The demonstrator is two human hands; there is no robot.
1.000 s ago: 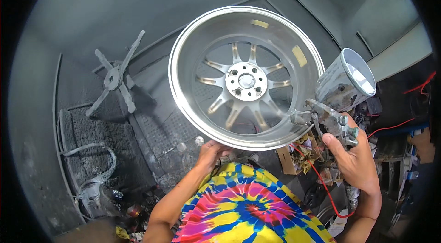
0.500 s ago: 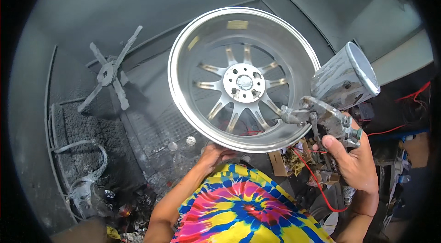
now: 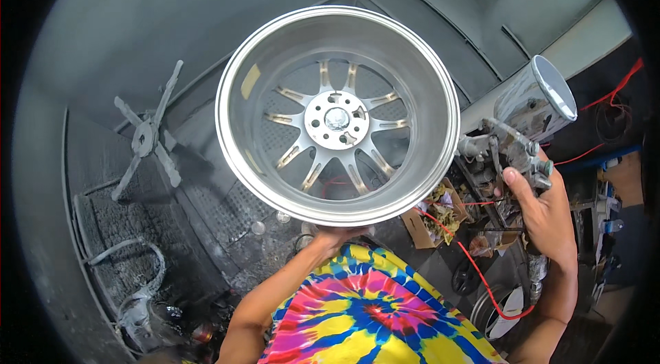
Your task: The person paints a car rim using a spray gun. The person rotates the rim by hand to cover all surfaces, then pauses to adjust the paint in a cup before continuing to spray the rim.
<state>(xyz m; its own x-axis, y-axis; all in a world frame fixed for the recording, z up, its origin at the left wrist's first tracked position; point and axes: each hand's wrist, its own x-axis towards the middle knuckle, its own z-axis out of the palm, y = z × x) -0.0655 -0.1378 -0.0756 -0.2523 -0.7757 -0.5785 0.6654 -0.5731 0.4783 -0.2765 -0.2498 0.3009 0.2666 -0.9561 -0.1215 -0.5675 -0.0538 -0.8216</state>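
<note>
A silver multi-spoke car wheel (image 3: 232, 151) faces up in front of me, with worn tan patches on its spokes and a pale cap in its hub (image 3: 337, 119). My left hand (image 3: 337, 237) is at the underside of its near rim; the rim covers the fingers, so their grip is hidden. To the right of the wheel, my right hand (image 3: 546, 209) is closed around a paint-crusted spray gun (image 3: 512, 151), thumb showing at its back. A grey-splashed white paint cup (image 3: 526, 113) sits on the gun. The nozzle points left toward the rim.
A grey-coated stand with several arms (image 3: 144, 138) stands at the left. Below it lie a rough dark mat (image 3: 113, 216) and a curved hose (image 3: 161, 261). A red hose (image 3: 474, 264) hangs near my right forearm, by a cardboard box (image 3: 416, 228) of crumpled scraps. Grey walls rise behind.
The wheel has turned counterclockwise and sits farther left in view. My right hand and the spray gun have shifted right, off the rim. My left hand's fingers have slipped under the rim.
</note>
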